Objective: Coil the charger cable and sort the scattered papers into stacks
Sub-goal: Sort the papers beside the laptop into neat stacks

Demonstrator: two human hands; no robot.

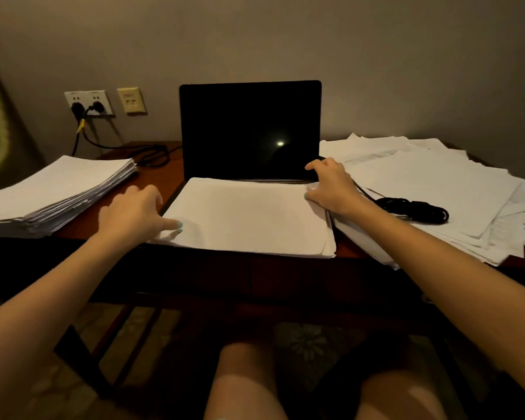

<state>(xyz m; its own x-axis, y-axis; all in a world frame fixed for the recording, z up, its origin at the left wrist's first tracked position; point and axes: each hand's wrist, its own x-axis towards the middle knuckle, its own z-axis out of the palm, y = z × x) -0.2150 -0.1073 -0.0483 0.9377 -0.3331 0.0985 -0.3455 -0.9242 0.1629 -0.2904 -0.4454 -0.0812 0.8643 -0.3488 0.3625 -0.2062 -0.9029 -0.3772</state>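
Observation:
A squared stack of white paper (249, 216) lies in the middle of the desk, over the base of an open laptop (249, 128) with a dark screen. My left hand (134, 212) grips the stack's near left edge, thumb on top and fingers curled at the side. My right hand (331, 186) rests on its far right corner, fingers spread toward the screen's lower corner. A taller paper stack (58, 189) sits at the left. Loose overlapping papers (437, 183) cover the right side, and a coiled black charger cable (412, 209) lies on them.
A second black cable (152, 156) lies at the back left of the wooden desk (161, 177) and runs up to plugs in wall sockets (88, 103). The wall stands close behind the laptop. My knees are under the desk's front edge.

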